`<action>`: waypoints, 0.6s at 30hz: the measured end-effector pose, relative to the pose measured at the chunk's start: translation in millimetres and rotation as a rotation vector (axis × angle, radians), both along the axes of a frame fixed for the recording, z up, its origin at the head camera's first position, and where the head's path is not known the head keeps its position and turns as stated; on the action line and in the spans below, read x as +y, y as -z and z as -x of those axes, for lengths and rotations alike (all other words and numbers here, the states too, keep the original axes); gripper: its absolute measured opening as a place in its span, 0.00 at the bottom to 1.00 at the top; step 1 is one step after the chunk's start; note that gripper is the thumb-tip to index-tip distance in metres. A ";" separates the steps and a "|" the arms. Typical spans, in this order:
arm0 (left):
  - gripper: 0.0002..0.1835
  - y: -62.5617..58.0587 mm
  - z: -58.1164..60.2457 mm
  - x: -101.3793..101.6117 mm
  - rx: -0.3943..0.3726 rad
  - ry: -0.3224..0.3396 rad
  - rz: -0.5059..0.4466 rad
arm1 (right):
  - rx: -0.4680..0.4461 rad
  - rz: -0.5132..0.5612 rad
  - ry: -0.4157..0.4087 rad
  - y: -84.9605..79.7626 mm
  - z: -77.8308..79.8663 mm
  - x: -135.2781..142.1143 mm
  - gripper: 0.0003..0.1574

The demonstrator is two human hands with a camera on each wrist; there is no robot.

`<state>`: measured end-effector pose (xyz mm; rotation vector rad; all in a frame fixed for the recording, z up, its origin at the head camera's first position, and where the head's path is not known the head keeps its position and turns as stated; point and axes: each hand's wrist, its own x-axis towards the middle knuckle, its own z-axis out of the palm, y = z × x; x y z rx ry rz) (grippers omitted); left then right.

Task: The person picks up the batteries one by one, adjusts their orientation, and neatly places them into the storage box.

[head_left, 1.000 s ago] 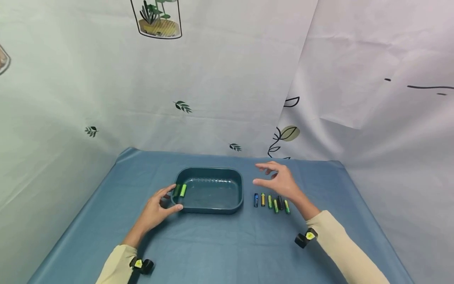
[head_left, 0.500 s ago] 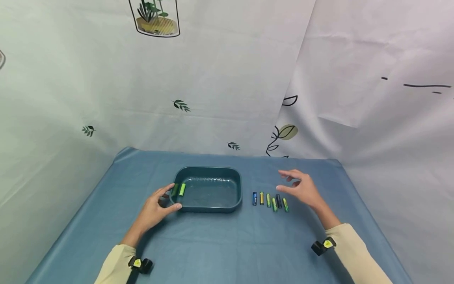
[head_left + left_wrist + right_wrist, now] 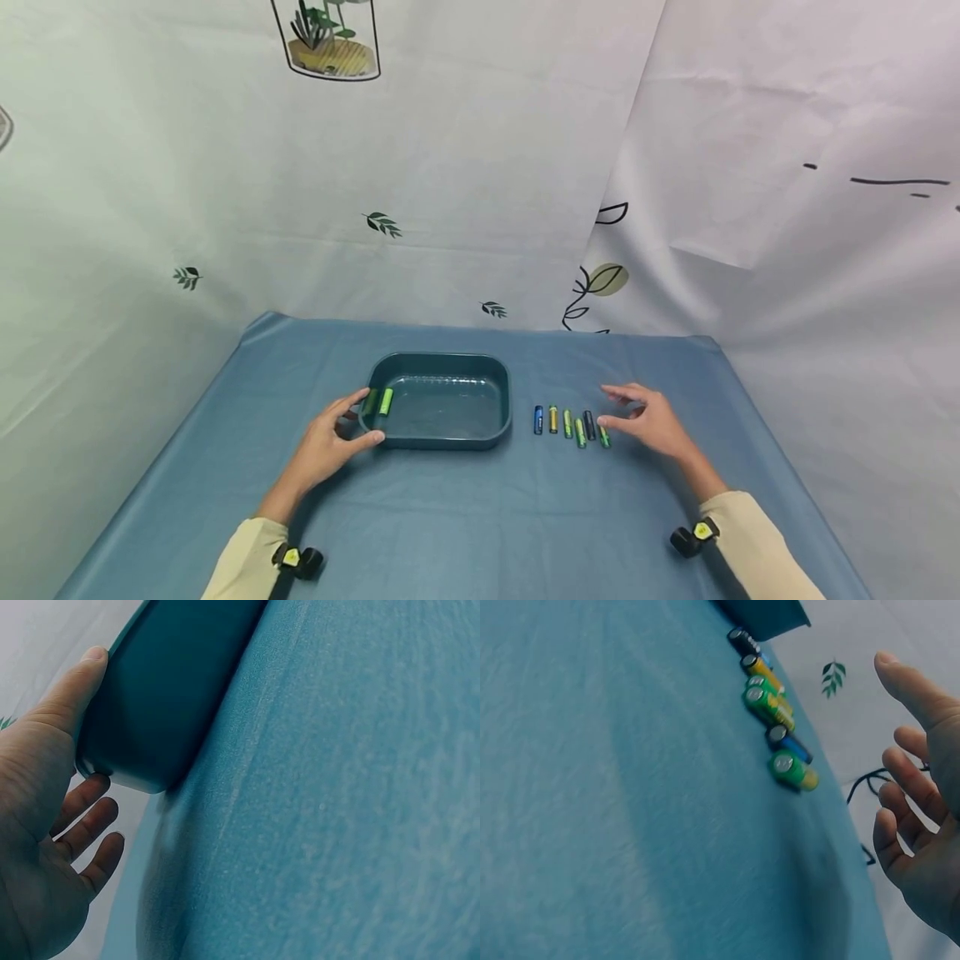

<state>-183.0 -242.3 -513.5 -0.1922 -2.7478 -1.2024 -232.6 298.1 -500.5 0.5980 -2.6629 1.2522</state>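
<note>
A dark teal rectangular dish (image 3: pixel 450 417) stands on the table, with a light green battery (image 3: pixel 386 402) lying at its left end. My left hand (image 3: pixel 333 437) grips the dish's left front corner, thumb on the front rim and fingers at the left side. In the left wrist view, the thumb and one fingertip meet the corner of the dish (image 3: pixel 157 697); the other fingers stay off it. My right hand (image 3: pixel 648 423) hovers, thumb and fingers spread and holding nothing, over the rightmost green battery (image 3: pixel 605 439), partly hidden by the thumb.
Right of the dish, several batteries form a loose row: a blue one (image 3: pixel 538 420), a yellow one (image 3: pixel 553 419), green ones (image 3: pixel 581 433) and a dark one (image 3: pixel 589 426). Blue cloth (image 3: pixel 465 517) covers the table. White patterned fabric (image 3: pixel 450 167) rises behind it.
My right hand has moved right, away from beside the dish, then lowered toward the right end of the battery row. My left hand and the dish stay in place.
</note>
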 end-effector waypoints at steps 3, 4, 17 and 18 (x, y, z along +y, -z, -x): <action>0.47 0.7 0.7 0.6 -0.005 -0.005 0.001 | -0.012 -0.013 0.012 4.2 -1.2 3.0 0.33; 0.47 0.9 0.7 0.9 -0.005 -0.008 -0.001 | -0.015 -0.014 0.015 6.0 -1.9 4.0 0.33; 0.45 3.4 1.0 1.2 0.018 -0.004 -0.008 | -0.034 -0.056 0.030 26.0 -5.4 13.7 0.35; 0.45 3.3 1.3 1.3 0.017 -0.007 -0.007 | -0.038 -0.057 0.030 26.6 -5.4 13.9 0.35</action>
